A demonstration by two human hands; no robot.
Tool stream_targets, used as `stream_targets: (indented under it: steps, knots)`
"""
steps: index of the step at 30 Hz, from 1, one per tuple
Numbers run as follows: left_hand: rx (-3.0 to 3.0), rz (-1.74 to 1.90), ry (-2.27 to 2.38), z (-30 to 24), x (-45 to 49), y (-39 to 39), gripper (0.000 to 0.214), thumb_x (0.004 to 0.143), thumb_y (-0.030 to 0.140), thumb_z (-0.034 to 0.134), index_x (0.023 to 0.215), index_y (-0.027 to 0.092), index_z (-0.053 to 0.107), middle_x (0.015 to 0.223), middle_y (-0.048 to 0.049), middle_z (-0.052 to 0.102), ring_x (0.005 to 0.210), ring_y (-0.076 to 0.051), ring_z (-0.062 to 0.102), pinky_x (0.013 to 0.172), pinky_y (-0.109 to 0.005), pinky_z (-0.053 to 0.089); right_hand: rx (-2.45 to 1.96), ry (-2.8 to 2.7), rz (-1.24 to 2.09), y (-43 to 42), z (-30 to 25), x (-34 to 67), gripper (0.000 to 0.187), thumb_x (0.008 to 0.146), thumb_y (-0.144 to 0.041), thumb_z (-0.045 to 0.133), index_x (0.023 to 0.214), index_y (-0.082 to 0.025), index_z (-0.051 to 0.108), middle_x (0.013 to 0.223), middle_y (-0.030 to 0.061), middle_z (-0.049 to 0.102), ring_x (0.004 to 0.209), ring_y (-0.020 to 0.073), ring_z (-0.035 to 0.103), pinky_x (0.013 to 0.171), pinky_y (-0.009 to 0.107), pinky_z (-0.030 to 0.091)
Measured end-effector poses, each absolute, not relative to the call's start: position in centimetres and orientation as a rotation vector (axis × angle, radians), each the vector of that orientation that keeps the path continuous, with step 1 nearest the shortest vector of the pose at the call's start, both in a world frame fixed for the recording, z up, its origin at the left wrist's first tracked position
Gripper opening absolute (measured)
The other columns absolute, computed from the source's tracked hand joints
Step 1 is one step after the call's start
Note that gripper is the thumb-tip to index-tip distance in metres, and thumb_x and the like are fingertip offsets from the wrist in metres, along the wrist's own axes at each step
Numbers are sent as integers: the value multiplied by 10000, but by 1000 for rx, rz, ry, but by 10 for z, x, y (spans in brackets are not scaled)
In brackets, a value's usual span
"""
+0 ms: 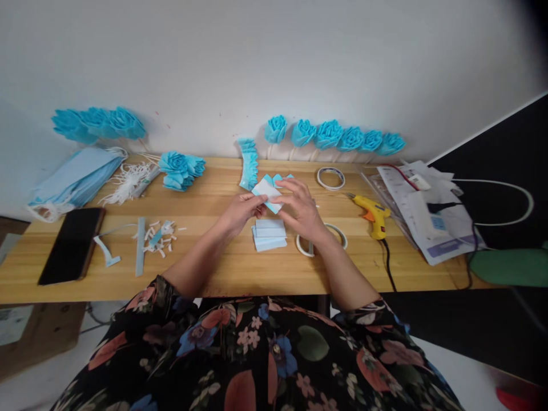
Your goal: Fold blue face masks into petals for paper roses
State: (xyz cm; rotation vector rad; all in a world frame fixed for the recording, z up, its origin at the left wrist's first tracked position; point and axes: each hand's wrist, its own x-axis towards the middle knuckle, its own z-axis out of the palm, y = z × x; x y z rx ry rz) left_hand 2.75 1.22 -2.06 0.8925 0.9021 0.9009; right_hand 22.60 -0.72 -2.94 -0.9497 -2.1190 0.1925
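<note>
My left hand [240,214] and right hand [303,210] pinch a blue-and-white piece [266,189], fingertips closed on it, above the middle of the wooden surface [226,265]; stacked sheets [269,235] lie nearer the front edge.

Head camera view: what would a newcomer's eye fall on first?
Probably the row of six bright blue, layered-petal flowers against the white wall at the back. Next, at the centre, the bare left hand pinches a small white and light-blue sheet, with the right hand at it. Rightward, a yellow glue gun lies on the wooden table.
</note>
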Motion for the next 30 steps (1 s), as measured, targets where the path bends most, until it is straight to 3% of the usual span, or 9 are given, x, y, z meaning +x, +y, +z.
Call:
stream_targets:
  steps: [3,6,15,23,30]
  knots:
    - [951,878,926,-22,28,12,228,803,251,729,621,131,658,580,-34,645,529,-102,542,578,-255,407,-962,-2097,230,-7,-31,225,109,889,-235,629,939,-308,692,1315,19,628,1334,278,496,1128,559,389]
    - [1059,901,981,-22,28,12,267,801,277,720,579,142,656,573,-26,640,535,-102,525,588,-257,408,-974,-2043,315,-7,-30,223,50,893,-294,660,858,-284,694,1266,38,647,1276,267,537,1090,529,425]
    - [1194,937,1038,-20,29,10,275,792,308,707,565,158,664,573,-14,623,546,-107,499,587,-258,397,-992,-1833,508,-9,-27,221,77,913,-302,647,892,-249,700,1266,85,652,1222,235,608,1075,479,446]
    - [1217,906,989,-18,30,9,250,767,316,738,580,161,675,590,-13,634,546,-108,501,583,-266,397,-1081,-1685,730,-11,-31,219,112,878,-323,674,865,-213,661,1077,74,721,1104,222,679,927,377,538]
    - [1007,882,922,-20,28,10,222,767,324,756,687,124,704,654,-42,691,596,-119,585,604,-260,418,-1015,-1862,419,-9,-27,223,88,890,-327,665,873,-242,680,1157,73,695,1137,247,636,1032,474,470]
